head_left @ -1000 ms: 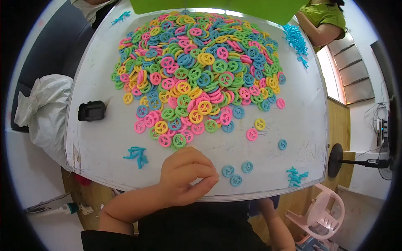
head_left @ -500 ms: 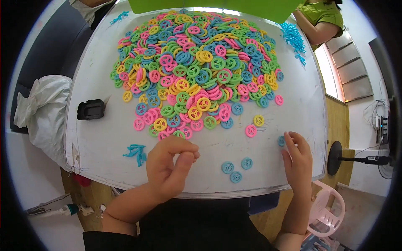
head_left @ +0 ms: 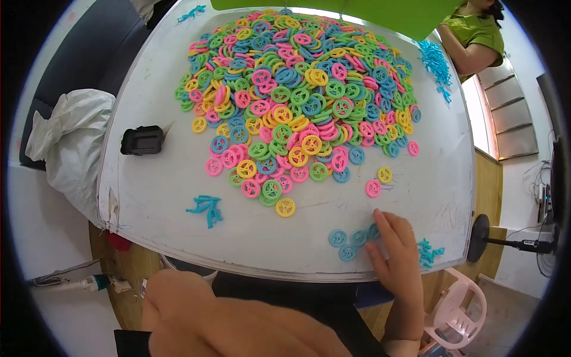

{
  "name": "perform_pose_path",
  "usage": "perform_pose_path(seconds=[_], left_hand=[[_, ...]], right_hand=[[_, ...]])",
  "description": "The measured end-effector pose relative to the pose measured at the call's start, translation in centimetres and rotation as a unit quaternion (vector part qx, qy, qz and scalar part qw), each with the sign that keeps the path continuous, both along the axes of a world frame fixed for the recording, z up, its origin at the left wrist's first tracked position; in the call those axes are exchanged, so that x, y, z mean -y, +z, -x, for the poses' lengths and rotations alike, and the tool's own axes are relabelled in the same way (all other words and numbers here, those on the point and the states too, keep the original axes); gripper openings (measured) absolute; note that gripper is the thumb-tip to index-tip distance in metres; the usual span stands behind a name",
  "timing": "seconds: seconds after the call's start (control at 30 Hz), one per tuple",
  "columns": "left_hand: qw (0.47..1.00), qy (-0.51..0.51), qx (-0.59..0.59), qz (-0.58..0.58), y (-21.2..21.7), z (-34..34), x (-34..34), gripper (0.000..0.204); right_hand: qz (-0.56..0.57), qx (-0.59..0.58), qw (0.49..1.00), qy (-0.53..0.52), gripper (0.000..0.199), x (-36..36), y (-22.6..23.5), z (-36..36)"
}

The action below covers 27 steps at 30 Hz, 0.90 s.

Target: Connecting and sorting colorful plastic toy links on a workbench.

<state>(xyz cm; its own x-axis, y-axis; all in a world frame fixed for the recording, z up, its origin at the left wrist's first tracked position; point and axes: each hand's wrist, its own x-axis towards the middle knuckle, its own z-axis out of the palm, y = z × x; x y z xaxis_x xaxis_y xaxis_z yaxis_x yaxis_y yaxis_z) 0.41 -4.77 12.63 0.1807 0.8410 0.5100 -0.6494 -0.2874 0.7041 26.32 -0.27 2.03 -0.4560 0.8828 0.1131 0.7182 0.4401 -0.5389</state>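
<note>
My right hand (head_left: 397,251) is over the near right part of the table, its thumb and index finger apart. Between them, flat on the tabletop, is a blue toy wheel (head_left: 373,231). Just left of it lie more blue wheels, one of them a spoked blue wheel (head_left: 338,238). My left arm (head_left: 238,321) is drawn in close at the lower edge, and I cannot make out the fingers of that hand. A yellow wheel (head_left: 285,207) rests at the near edge of a large heap of pink, green, yellow and blue wheels (head_left: 297,95).
Turquoise plastic pieces (head_left: 206,209) lie left of centre, with another small pile (head_left: 428,254) beside my right wrist and more at the far corners. A black tray (head_left: 142,141) sits left. A green panel (head_left: 333,18) stands behind the heap; a person in green (head_left: 476,44) is far right.
My left hand has pulled back from the heap toward me, uncovering the yellow wheel. My right hand has moved left and nearer, bringing a blue wheel to the others. The view has shifted.
</note>
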Motion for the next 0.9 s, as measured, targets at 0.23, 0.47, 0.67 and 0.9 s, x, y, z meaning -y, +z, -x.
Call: perform_pose_path(seconds=[0.23, 0.47, 0.67, 0.9], left_hand=[[0.975, 0.086, 0.065, 0.195, 3.4, -0.7, 1.6, 0.014], [0.946, 0.080, 0.118, 0.292, 6.0, 1.1, 4.7, 0.010], [0.961, 0.051, 0.141, 0.234, 3.6, 1.4, 3.7, 0.008], [0.980, -0.052, 0.165, -0.102, -2.1, 3.7, -0.1, 0.016]], right_hand=[[0.075, -0.062, 0.989, -0.109, 0.067, 1.8, -0.7, -2.0], [-0.020, 0.029, 0.999, 0.030, 0.071, 1.8, -0.5, 2.1], [-0.069, 0.101, 0.978, 0.171, 0.054, -0.1, -1.8, 3.1], [-0.133, 0.108, 0.968, 0.184, 0.039, -0.2, -2.8, -0.2]])
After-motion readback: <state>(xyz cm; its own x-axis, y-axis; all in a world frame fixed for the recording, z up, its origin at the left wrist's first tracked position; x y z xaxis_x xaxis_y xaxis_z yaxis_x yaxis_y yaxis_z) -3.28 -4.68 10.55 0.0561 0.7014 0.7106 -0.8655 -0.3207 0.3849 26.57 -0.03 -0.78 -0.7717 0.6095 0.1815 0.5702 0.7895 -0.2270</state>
